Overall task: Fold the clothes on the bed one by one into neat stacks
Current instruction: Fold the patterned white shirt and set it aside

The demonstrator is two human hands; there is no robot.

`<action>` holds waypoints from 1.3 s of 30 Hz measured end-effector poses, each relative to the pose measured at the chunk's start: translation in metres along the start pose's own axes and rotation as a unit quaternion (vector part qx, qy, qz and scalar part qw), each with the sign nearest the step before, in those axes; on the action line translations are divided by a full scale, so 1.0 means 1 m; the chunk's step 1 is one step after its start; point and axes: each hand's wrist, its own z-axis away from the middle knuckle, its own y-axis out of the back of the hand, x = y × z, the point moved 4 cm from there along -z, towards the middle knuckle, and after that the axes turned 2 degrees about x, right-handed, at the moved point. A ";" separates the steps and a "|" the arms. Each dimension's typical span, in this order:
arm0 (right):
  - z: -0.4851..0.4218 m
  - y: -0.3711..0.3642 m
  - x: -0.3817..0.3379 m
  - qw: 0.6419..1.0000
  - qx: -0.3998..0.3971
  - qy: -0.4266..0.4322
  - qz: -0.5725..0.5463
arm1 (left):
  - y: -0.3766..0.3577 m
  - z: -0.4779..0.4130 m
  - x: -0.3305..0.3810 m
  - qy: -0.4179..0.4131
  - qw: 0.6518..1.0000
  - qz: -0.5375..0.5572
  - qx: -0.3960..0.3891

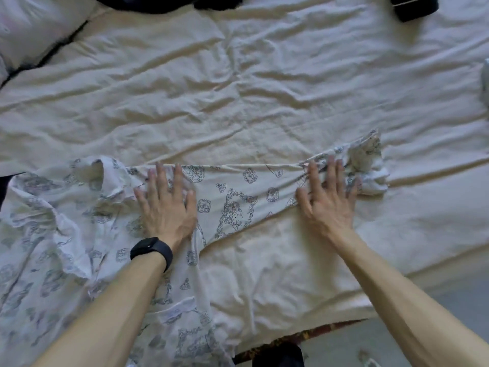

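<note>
So that the printed garment (232, 197) lies smooth for folding, the left hand (166, 200) and right hand (328, 197) press it against the bed (238, 88), fingers (313, 173) straight and spread.

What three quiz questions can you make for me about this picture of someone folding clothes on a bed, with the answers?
1. True or false: the left hand and the right hand both rest with straight fingers on the patterned garment.
2. Pick one: the black watch is on A) the left wrist, B) the right wrist, C) the bed.
3. Fill the gap: the bunched sleeve end lies just beyond the fingers of the ___ hand.

Key: 1 true; 2 A; 3 right.
</note>
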 end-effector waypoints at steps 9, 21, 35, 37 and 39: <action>-0.017 0.058 0.122 0.920 -0.049 -0.306 -0.239 | -0.007 -0.005 0.189 -0.201 0.976 0.076 0.018; 0.019 0.050 0.130 0.801 0.109 -0.405 -0.426 | 0.031 -0.063 0.246 -0.156 0.975 0.120 -0.104; 0.006 0.039 0.122 0.773 0.068 -0.371 -0.510 | 0.032 -0.094 0.400 -0.184 0.878 0.206 -0.392; 0.004 0.046 0.129 0.752 0.125 -0.378 -0.525 | 0.043 -0.102 0.407 -0.174 0.862 0.312 -0.360; -0.001 0.047 0.134 0.747 0.151 -0.390 -0.516 | 0.044 -0.106 0.415 -0.195 0.866 0.330 -0.321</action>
